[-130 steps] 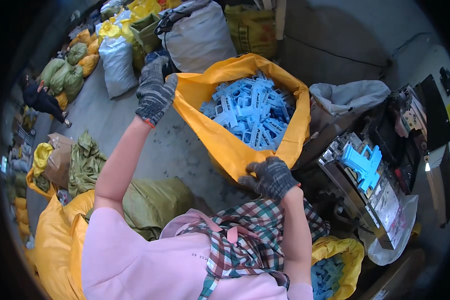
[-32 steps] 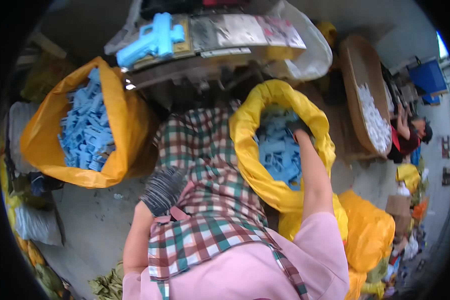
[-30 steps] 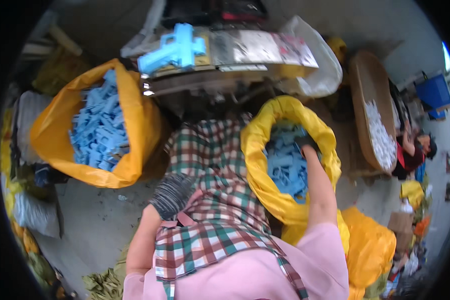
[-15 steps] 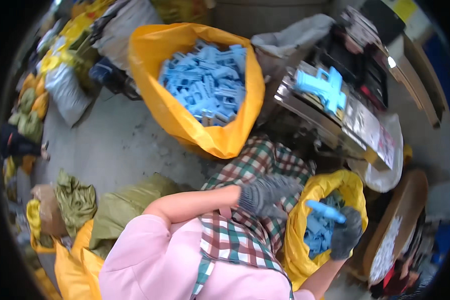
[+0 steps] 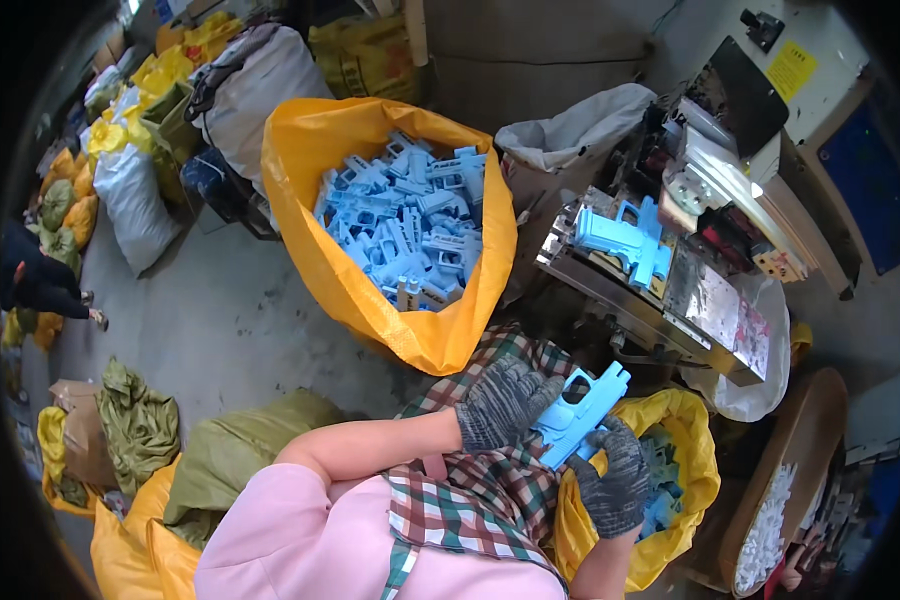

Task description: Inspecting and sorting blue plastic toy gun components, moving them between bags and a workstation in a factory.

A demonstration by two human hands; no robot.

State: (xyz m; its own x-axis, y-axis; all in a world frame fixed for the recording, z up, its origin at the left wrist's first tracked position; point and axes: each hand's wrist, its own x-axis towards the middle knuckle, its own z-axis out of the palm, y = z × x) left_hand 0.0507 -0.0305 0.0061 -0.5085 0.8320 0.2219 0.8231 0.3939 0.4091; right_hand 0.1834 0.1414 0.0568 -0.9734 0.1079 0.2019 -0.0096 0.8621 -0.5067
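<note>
A light-blue plastic toy pistol (image 5: 583, 412) is held over my lap, tilted with one end up to the right. My right hand (image 5: 612, 480), in a dark grey knit glove, grips its lower right side with bent fingers. At its left side, my gloved left hand (image 5: 508, 402) has its fingers curled against the toy; part of that contact is hidden. Below and right of my right hand stands a yellow sack (image 5: 698, 420) with more light-blue pieces inside. Another light-blue toy pistol (image 5: 625, 240) lies on the machine's metal bed (image 5: 715, 290).
A large orange sack (image 5: 295, 180) full of light-blue toy pistols stands ahead. Beside the machine is a white sack (image 5: 610, 115). A brown trough (image 5: 795, 450) with white pieces lies at the right. Filled sacks (image 5: 135, 200) line the left, where a person (image 5: 45, 270) is partly visible.
My right hand has moved left from above the yellow sack, bringing the light-blue toy pistol to my left hand. The view has shifted slightly. Over the machine, a light-coloured part now shows clearly.
</note>
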